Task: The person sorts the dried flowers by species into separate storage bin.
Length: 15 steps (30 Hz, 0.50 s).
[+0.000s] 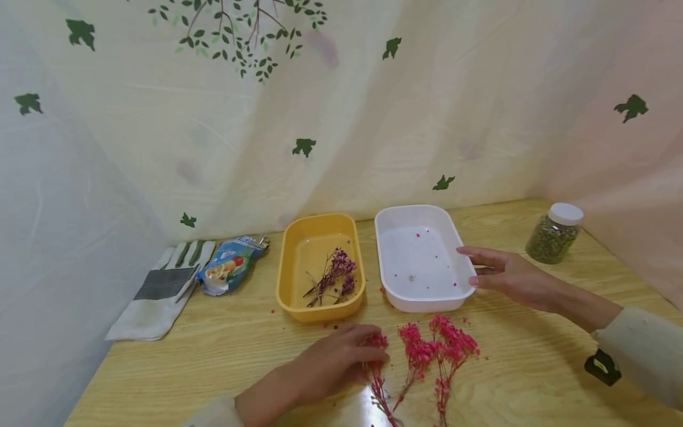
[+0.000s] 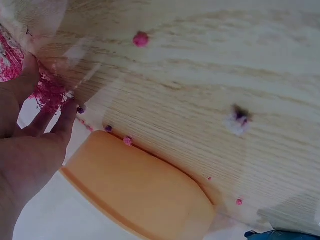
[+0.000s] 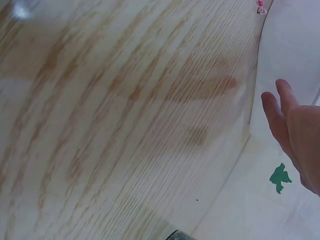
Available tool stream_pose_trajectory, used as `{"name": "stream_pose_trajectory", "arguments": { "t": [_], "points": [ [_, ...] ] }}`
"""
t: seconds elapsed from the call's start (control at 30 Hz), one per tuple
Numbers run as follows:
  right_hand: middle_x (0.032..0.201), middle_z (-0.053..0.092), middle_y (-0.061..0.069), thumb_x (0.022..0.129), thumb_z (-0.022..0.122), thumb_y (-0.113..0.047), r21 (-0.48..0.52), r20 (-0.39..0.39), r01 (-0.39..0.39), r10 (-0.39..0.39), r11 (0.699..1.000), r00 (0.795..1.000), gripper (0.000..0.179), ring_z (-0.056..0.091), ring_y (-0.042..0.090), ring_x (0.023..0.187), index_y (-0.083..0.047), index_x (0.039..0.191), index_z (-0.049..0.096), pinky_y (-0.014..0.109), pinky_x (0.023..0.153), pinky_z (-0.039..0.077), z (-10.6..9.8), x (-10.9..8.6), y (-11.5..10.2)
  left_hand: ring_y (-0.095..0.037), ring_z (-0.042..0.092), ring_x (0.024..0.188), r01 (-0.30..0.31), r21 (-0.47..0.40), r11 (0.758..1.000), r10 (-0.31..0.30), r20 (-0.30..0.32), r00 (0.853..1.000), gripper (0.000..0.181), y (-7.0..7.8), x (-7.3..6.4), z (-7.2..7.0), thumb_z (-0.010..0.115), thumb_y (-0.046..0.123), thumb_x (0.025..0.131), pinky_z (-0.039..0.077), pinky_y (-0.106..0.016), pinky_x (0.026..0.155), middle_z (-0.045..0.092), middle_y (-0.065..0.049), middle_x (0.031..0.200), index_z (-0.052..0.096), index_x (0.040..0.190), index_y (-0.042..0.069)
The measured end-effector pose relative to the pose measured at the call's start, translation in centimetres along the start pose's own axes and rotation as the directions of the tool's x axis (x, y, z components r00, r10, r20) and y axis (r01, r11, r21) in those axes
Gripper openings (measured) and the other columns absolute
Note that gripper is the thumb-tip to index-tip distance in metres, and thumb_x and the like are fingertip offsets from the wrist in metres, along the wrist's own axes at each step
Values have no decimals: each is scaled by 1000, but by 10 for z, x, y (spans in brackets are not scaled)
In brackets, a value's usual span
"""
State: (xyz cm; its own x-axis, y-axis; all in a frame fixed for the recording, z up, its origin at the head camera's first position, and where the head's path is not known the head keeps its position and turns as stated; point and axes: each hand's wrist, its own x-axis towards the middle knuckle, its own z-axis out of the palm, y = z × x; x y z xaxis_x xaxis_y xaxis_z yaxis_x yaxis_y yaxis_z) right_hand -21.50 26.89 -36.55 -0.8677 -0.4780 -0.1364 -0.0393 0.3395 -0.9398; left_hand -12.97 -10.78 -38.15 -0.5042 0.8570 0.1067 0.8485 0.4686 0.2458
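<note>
The person's left hand (image 1: 337, 360) has its thumb and fingers curved around the head of the leftmost of the pink flowers (image 1: 453, 344), gripping it lightly; how firm the squeeze is, I cannot tell. The right hand (image 1: 520, 280) is spread loosely, fingers nearly straight, touching the right edge of the white tray (image 1: 408, 252). I count three pink bunches lying on the wooden table (image 1: 213, 367), in front of that tray, stems toward the person. There are two trays, the other being a yellow tray (image 1: 297, 267) with purple flowers (image 1: 340, 265) inside. One lidded jar (image 1: 552, 238) stands at the right; one blue packet (image 1: 229, 267) lies left, beside the gloves (image 1: 157, 305).
</note>
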Motion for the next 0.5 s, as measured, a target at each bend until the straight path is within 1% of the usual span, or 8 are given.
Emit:
{"name": "stream_pose_trajectory", "arguments": {
  "t": [0.2, 0.3, 0.5],
  "points": [
    [155, 20, 26, 95, 62, -19, -14, -1, -6, 6, 1000, 1000, 69, 33, 48, 134, -5, 152, 25, 58, 102, 37, -1, 0, -1, -19, 52, 118, 9, 10, 1000, -8, -9, 1000, 29, -1, 4, 1, 71, 21, 85, 41, -29, 103, 57, -7, 126, 71, 114, 21],
    [154, 20, 26, 95, 62, -19, -19, 1, -6, 6, 1000, 1000, 69, 33, 48, 134, -5, 152, 25, 58, 102, 38, -1, 1, -1, -18, 53, 115, 11, -8, 1000, -11, -16, 1000, 24, -2, 5, 0, 71, 22, 85, 42, -27, 101, 58, -6, 122, 72, 110, 21],
    [155, 20, 26, 95, 62, -19, -8, 6, -12, 12, 1000, 1000, 69, 32, 48, 135, -6, 152, 25, 59, 103, 36, -1, 1, 0, -18, 54, 116, 12, -45, 999, -14, -51, 999, 23, -2, 5, -2, 70, 21, 86, 42, -26, 102, 58, -7, 122, 72, 108, 18]
  ]
}}
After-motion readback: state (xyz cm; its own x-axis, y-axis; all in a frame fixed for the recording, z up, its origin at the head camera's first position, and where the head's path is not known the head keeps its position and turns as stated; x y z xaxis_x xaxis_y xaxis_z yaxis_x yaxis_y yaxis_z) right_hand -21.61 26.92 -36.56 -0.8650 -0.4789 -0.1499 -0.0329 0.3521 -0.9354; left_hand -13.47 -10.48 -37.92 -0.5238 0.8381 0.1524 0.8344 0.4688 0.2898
